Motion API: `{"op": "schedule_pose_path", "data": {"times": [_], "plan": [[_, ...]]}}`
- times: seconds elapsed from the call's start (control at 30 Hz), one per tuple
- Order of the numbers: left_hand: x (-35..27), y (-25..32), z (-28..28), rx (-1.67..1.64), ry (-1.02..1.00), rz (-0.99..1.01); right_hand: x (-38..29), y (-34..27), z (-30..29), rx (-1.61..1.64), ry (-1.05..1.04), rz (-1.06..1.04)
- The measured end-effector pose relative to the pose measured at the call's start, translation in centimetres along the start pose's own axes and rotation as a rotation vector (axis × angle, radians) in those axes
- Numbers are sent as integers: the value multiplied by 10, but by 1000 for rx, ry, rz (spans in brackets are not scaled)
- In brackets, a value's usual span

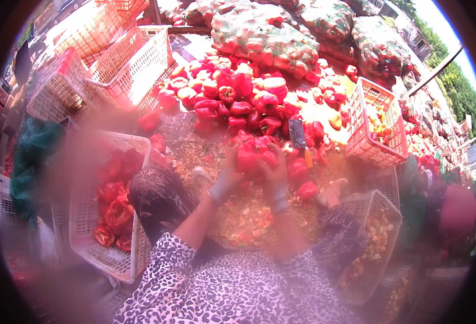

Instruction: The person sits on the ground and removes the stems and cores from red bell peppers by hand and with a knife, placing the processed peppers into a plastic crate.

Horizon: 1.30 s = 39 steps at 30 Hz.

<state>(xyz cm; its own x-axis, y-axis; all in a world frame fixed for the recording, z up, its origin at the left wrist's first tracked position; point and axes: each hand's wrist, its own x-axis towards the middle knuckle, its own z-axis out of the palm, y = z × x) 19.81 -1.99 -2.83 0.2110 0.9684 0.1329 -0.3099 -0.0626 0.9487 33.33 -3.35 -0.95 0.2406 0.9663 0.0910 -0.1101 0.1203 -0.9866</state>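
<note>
My left hand (pixel 229 172) and my right hand (pixel 273 170), both gloved, close from either side around red bell pepper (pixel 248 160) in front of me. Glare and blur hide whether they share one pepper or each grip a separate one. Just beyond the right hand, a broad-bladed knife (pixel 297 133) rests against the peppers, its orange handle (pixel 308 157) pointing towards me. A large heap of whole red bell peppers (pixel 242 85) spreads on the ground ahead. Pepper scraps and seeds (pixel 248 222) cover the ground between my legs.
Opened red peppers (pixel 118 214) fill part of a white plastic crate (pixel 134 265) at my left. To my right, another crate (pixel 396 210) contains scraps; an orange-red crate (pixel 378 152) stands beyond. Stuffed mesh sacks (pixel 262 38) lie behind the heap. Several crates (pixel 128 65) stand far left.
</note>
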Motion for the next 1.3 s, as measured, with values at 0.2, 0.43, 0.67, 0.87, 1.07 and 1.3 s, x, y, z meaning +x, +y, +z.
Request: {"op": "schedule_pose_path", "data": {"times": [0.2, 0.43, 0.67, 0.87, 1.07, 1.3], "plan": [[1, -1, -7, -393, 10, -224, 0, -5, -6, 208, -111, 217], [3, 0, -4, -298, 78, -323, 18, -2, -25, -444, -230, -86], [1, -8, 4, -144, -20, -349, 27, -33, -39, -1377, -458, -588], [-2, -19, 3, -473, 84, -433, 15, -29, -62, -1246, -353, -746], [12, 13, -2, -328, 229, -322, -5, -60, -131, -1064, 237, -636], [-1, 166, -150, 393, 584, 377, -63, -122, -367, -1241, 907, -349]]}}
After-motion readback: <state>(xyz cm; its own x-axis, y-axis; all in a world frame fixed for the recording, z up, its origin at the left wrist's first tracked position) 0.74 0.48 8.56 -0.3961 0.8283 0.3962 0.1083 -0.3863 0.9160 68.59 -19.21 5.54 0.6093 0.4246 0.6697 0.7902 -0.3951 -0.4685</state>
